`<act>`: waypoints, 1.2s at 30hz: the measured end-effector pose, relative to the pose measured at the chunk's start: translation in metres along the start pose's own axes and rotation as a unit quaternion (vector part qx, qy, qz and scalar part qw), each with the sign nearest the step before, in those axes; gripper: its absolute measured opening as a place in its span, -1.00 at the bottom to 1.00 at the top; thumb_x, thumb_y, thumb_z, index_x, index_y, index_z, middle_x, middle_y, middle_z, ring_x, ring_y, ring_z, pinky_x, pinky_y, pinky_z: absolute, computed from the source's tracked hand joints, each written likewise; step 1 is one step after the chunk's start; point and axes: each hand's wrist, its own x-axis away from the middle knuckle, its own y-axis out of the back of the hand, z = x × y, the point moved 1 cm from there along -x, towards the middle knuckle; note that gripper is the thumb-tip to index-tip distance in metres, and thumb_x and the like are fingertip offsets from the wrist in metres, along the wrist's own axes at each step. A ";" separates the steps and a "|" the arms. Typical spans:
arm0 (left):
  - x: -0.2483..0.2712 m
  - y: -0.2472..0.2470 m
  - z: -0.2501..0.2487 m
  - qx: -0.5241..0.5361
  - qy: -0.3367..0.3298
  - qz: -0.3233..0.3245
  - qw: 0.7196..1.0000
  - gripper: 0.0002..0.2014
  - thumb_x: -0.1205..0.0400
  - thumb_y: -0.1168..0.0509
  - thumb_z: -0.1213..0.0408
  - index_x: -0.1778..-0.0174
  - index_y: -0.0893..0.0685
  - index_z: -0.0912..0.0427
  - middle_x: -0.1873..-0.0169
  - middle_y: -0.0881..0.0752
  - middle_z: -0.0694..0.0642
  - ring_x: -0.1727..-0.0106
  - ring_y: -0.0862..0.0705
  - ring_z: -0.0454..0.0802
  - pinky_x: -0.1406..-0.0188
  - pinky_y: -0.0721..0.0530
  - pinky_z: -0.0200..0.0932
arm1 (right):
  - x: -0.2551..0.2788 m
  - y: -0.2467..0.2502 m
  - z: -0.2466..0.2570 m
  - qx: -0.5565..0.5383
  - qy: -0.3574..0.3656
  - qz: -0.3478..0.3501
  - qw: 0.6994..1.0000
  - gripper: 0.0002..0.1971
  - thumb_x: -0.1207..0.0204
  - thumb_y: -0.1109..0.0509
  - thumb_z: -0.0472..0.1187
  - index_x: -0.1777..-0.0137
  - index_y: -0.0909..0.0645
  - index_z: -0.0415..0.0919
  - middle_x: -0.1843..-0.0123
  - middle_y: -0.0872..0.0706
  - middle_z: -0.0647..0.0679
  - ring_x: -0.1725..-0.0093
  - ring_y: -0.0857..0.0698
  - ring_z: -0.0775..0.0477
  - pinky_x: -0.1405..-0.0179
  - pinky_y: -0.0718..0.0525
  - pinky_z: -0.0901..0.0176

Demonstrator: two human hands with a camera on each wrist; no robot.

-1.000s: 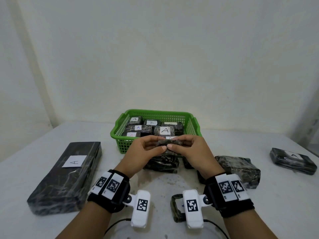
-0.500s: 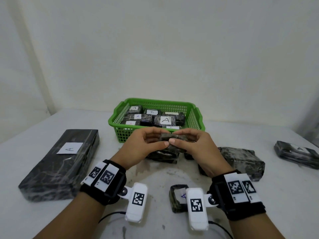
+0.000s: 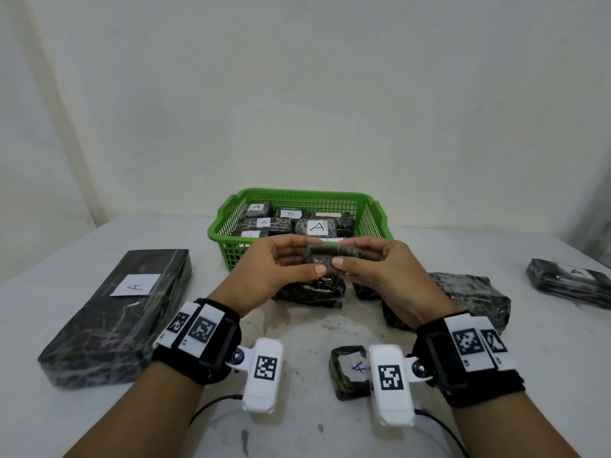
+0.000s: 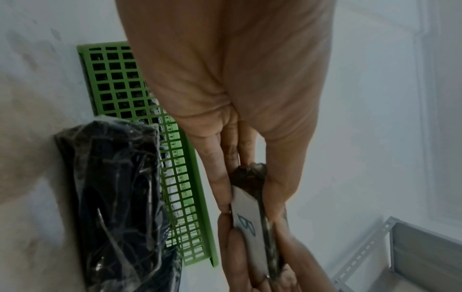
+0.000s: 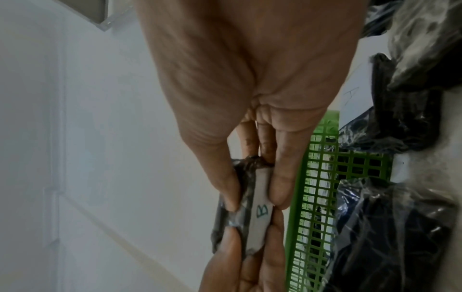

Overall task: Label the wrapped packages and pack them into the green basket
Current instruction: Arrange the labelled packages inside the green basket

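Both hands hold one small dark wrapped package [image 3: 325, 257] in the air just in front of the green basket [image 3: 368, 223]. My left hand [image 3: 281, 267] pinches its left end, my right hand [image 3: 370, 262] its right end, thumbs on the near side. The wrist views show a white label with a green letter B [image 4: 246, 225] [image 5: 261, 212] on the package's far face, under the fingers. The basket holds several wrapped packages with white labels marked A or B [image 3: 316, 226].
A long wrapped package labelled A [image 3: 122, 312] lies at the left. Three wrapped packages [image 3: 312, 290] [image 3: 469, 297] [image 3: 570, 285] lie before the basket and to the right. A small package marked A [image 3: 350, 371] sits near my right wrist.
The view has tilted so the table sits lower in frame. Both hands keep their hold on the small package, lifted slightly toward the basket's front rim.
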 end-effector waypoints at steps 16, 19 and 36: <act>0.000 -0.001 -0.001 0.001 -0.006 0.014 1.000 -0.46 -0.34 -0.65 0.49 -0.26 -0.78 0.28 -0.10 -0.88 0.21 -0.18 -0.85 0.16 -0.25 -0.78 -0.11 | 0.003 0.003 0.004 0.024 -0.014 0.019 0.999 -0.67 -0.33 -0.72 -0.46 -0.08 -0.82 -0.28 0.01 -0.93 -0.18 0.08 -0.90 -0.05 0.11 -0.81 0.26; 0.001 -0.003 0.000 0.010 -0.011 0.023 1.000 -0.43 -0.30 -0.66 0.47 -0.27 -0.77 0.31 -0.10 -0.87 0.26 -0.18 -0.85 0.21 -0.25 -0.79 -0.03 | 0.002 0.002 0.001 0.059 -0.001 -0.001 0.998 -0.68 -0.30 -0.77 -0.30 -0.05 -0.84 -0.23 0.01 -0.93 -0.17 -0.04 -0.91 -0.20 -0.11 -0.85 0.01; 0.001 -0.004 0.002 -0.029 -0.153 0.003 0.988 -0.56 -0.42 -0.54 0.75 -0.14 -0.76 0.27 -0.19 -0.79 0.15 -0.31 -0.77 0.17 -0.28 -0.77 0.05 | 0.003 -0.005 0.002 -0.070 -0.038 -0.006 0.997 -0.76 -0.48 -0.62 -0.43 -0.14 -0.78 -0.38 -0.10 -0.90 -0.29 -0.15 -0.89 -0.25 -0.11 -0.88 0.09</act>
